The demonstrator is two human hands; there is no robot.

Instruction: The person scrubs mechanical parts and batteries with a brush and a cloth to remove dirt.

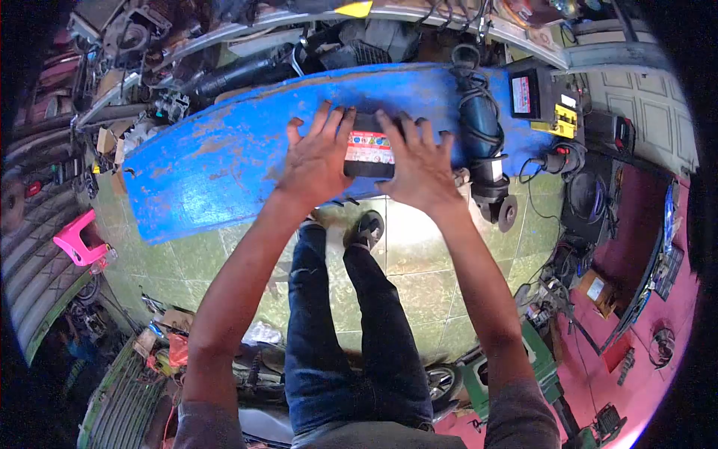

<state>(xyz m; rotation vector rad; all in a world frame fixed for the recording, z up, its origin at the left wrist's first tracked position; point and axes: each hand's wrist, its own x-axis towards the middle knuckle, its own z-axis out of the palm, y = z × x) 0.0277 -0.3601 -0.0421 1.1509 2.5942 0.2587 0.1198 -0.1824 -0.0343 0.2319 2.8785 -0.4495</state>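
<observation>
A black battery-like block (369,150) with a red and white label stands on the blue bench (217,161). My left hand (314,159) is against its left side, thumb behind my palm and fingers spread toward the far edge. On the right side of the block, my right hand (420,163) presses its palm and thumb, with the other fingers apart. Both hands hold the block between them. Its underside is hidden.
An angle grinder (491,179) with its cord lies right of my hands. Beyond it are another labelled black battery (525,96) and a yellow item (562,121). A pink stool (81,238) stands at the left.
</observation>
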